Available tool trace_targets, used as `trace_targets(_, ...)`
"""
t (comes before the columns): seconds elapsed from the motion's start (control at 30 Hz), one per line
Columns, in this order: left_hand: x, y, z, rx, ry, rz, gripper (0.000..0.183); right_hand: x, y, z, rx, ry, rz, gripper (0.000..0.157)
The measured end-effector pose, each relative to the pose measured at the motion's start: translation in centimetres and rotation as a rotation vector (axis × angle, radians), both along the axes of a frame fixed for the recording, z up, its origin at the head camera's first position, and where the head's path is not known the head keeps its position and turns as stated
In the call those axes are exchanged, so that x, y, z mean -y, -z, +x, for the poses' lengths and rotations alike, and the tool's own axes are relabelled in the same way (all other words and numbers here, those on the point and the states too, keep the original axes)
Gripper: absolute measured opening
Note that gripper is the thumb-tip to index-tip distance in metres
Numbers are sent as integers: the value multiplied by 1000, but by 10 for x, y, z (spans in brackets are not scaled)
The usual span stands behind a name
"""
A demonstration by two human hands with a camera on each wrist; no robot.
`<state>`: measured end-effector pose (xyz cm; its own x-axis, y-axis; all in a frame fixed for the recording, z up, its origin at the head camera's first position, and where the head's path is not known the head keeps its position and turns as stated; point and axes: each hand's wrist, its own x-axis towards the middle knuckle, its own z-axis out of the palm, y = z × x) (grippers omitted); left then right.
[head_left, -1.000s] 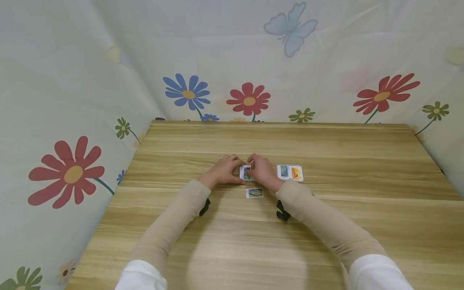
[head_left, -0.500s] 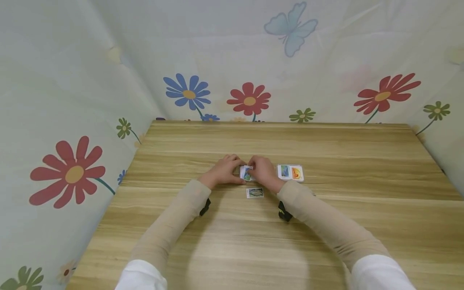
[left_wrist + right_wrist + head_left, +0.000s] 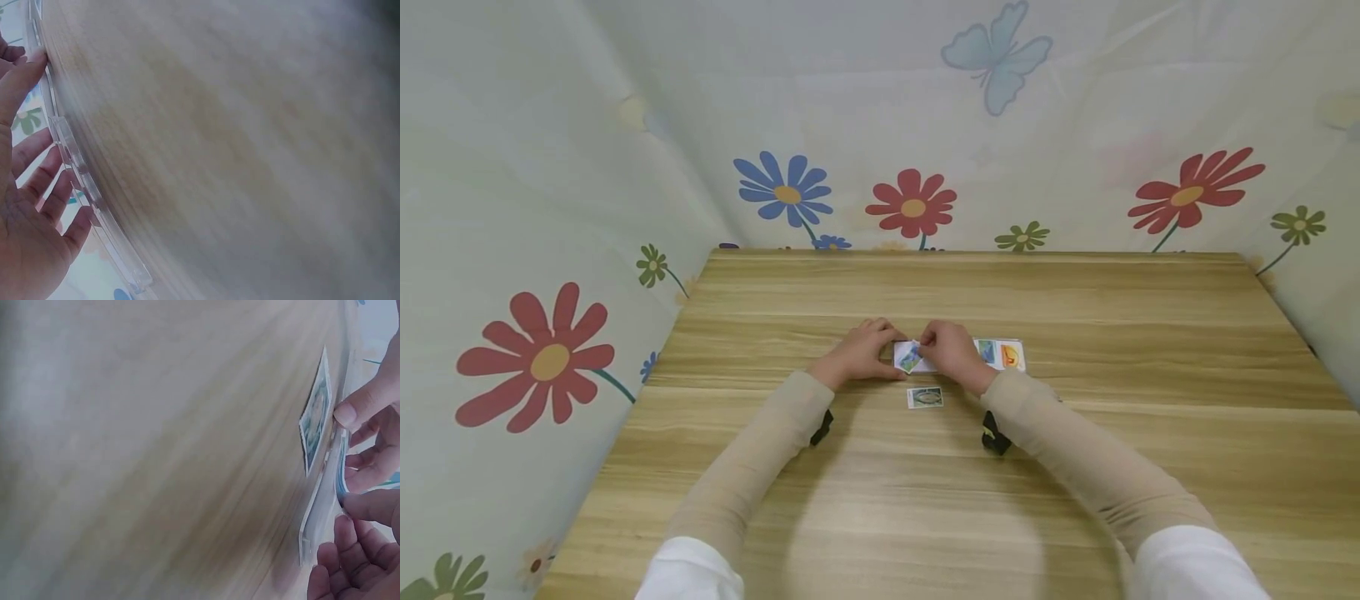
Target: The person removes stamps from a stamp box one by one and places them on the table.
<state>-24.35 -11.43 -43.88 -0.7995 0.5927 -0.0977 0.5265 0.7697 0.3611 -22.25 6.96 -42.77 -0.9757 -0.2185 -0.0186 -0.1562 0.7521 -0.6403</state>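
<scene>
Small rectangular blue-and-green picture card with white border (image 3: 910,359): over flat clear-and-white plastic case (image 3: 112,232), upper right part pinched by right hand (image 3: 953,353). Left hand (image 3: 863,350) grips case's left end, thumb nearer, fingers farther. Card more slanted than half a second ago; long axis runs lower left to upper right, head view.
</scene>
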Motion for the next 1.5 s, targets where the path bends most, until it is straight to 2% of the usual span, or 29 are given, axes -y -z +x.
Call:
trace_targets(0.2, 0, -2, 1, 2, 1, 17, 62, -4, -1, 1, -16, 5, -10, 9)
trace_targets(0.47, 0, 0, -1, 20, -2, 4, 62, -10, -3, 6, 46, 30, -79, 9)
trace_targets(0.73, -1, -2, -3, 2, 4, -1, 62, -19, -1, 7, 153, 57, -145, 12)
trace_targets(1.03, -1, -1, -3, 13, 1, 1, 63, -25, -8, 13, 171, 89, -137, 18)
trace_targets(1.2, -1, 0, -4, -1, -3, 14, 62, -30, -13, 17, 165, 85, -181, 17)
trace_targets(1.5, -1, 0, -2, 2, 8, 2, 64, -46, -15, 27, 228, 110, -200, 16)
